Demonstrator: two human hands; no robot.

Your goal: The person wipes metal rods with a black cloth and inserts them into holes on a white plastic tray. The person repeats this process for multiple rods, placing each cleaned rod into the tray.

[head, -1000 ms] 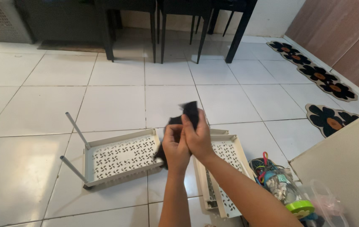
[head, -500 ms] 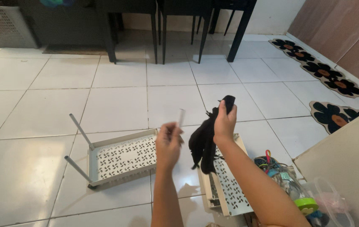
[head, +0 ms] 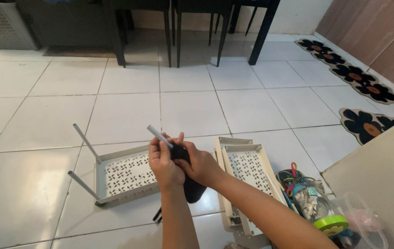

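Note:
My left hand (head: 163, 162) holds a thin grey rod (head: 158, 136) that sticks up and to the left from my fingers. My right hand (head: 200, 163) grips a black pouch (head: 188, 184) that hangs below both hands. The two hands are pressed together over the white tiled floor (head: 44, 120). Just left of my hands lies a white perforated shelf tray (head: 125, 175) with two grey rods (head: 85, 140) standing out of its left side. More white perforated trays (head: 245, 168) are stacked just right of my hands.
A clear plastic bag with colourful small parts and a green lid (head: 314, 203) lies at the right, next to a beige panel (head: 381, 175). Black flower-shaped mats (head: 356, 78) line the right wall. Dark table and chair legs (head: 174, 27) stand at the back.
My hands were apart, with the right hand raising the black pouch high. They have come together lower, and the pouch now hangs beneath them while the left hand still holds the rod.

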